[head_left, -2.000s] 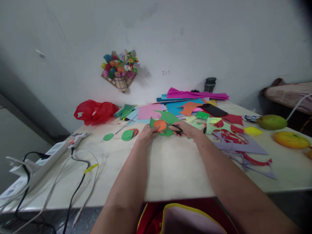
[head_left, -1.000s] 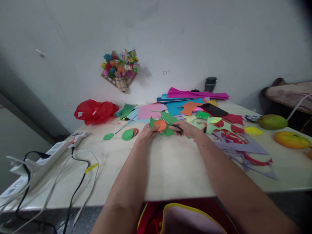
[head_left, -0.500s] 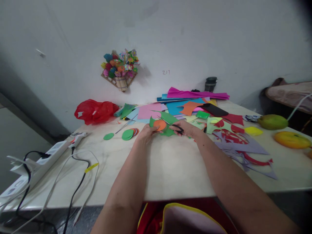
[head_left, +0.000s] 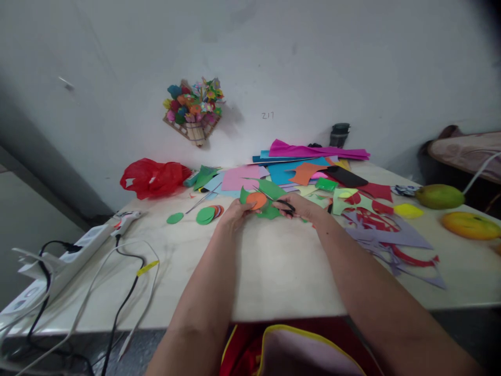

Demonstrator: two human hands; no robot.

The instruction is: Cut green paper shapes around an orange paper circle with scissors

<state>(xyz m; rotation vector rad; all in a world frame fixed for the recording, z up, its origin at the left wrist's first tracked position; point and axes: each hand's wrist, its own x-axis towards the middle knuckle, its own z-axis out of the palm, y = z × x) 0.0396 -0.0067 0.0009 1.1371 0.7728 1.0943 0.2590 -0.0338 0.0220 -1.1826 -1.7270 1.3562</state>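
Clock centre: the orange disc, twelve towards the wall
Item, left hand (head_left: 235, 211) – at eight o'clock, bare, thumb and fingers pinched closed on the near-left edge of the orange disc (head_left: 256, 200), which lies flat over the green sheet (head_left: 270, 189)
Item, right hand (head_left: 297, 206) – at three o'clock, fingers closed around the black handles of the scissors (head_left: 287, 205), blades pointing to ten o'clock, over the green sheet; how wide the blades stand I cannot tell
Hands: near one another, not touching
Step in hand, as I judge it: cutting the green sheet around the orange disc, which seems to serve as my pattern
Called for, as I judge it: a firm left pinch so the disc does not slip on the sheet, the sheet turned to meet the blades, fingertips kept off the cutting line
Item, stacked discs, green uppermost (head_left: 204, 215) – between eight and nine o'clock on the tabletop (head_left: 282, 271)
Item, single green disc (head_left: 175, 218) – same direction, farther out
Item, red plastic bag (head_left: 152, 178) – between nine and ten
Item, pink sheet (head_left: 238, 177) – at eleven
Item, magenta sheets (head_left: 313, 151) – between one and two
Item, purple scraps (head_left: 410, 237) – between three and four
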